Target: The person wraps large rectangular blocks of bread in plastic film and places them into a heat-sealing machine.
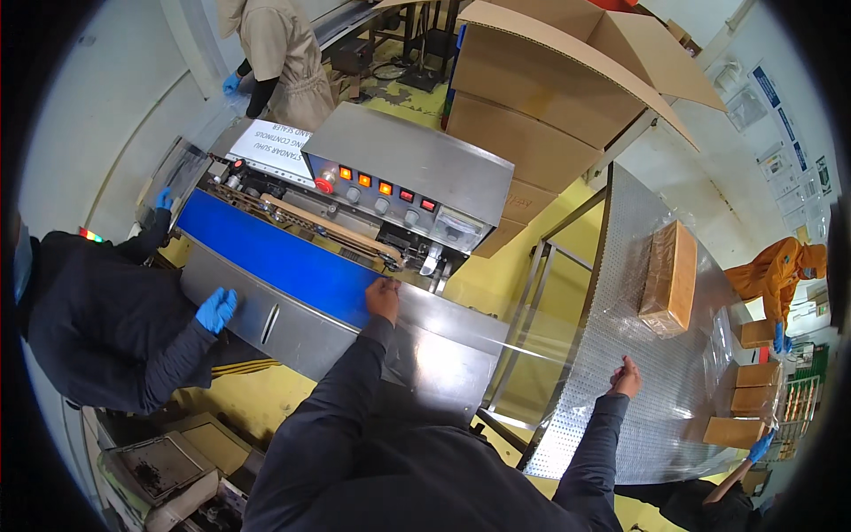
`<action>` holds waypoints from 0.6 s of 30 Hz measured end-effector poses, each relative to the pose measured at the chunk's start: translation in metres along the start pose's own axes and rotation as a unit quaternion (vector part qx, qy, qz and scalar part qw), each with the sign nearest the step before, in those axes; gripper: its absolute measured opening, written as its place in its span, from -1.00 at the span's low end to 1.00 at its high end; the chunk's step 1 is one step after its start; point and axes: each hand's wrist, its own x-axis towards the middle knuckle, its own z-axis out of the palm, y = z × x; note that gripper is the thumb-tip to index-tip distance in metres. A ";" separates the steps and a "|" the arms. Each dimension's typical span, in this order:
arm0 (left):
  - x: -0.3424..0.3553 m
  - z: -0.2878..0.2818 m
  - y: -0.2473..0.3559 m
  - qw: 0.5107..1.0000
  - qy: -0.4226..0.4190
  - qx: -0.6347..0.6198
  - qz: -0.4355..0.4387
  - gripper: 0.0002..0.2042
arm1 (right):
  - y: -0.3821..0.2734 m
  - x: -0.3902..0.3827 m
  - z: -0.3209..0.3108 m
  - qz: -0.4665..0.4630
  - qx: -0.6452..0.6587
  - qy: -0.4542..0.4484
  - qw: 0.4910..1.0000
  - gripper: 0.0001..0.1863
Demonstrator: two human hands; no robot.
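My left hand (383, 300) is closed at the front right end of the sealing machine's blue belt (284, 255). Its fingers pinch the edge of a clear plastic bag (532, 341), which stretches right across the gap toward the perforated metal table (612, 301). Over that table's near part is my right hand (626, 379), its fingers partly bent and apart, with nothing visible in them. The steel band sealer (408, 160) stands just beyond my left hand, showing lit orange and red switches. Farther along the table lies a brown carton (671, 279) in loose clear plastic.
Large open cardboard boxes (532, 97) are stacked behind the sealer. A gloved co-worker (97, 310) sits at the belt's left end; another person (279, 66) stands beyond. Smaller cartons (756, 390) and further workers, one in orange (771, 279), are at the table's far right.
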 end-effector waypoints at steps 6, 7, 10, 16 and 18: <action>0.014 -0.010 -0.006 0.999 -0.010 0.000 -0.037 -0.76 | 0.013 0.007 0.007 0.014 -0.009 -0.013 1.000 -0.86; 0.016 -0.013 -0.007 0.999 -0.012 -0.008 -0.044 -0.76 | 0.016 0.007 0.009 0.016 -0.014 -0.018 1.000 -0.86; 0.031 -0.023 -0.011 1.000 0.011 0.004 -0.013 -0.75 | 0.024 0.007 0.023 0.021 -0.035 -0.050 0.998 -0.86; 0.057 -0.060 0.002 0.996 0.012 0.062 0.064 -0.73 | 0.038 0.000 0.051 0.041 -0.058 -0.163 0.984 -0.84; 0.061 -0.075 0.015 0.994 0.010 0.100 0.043 -0.75 | 0.043 -0.005 0.061 0.051 -0.038 -0.183 0.981 -0.81</action>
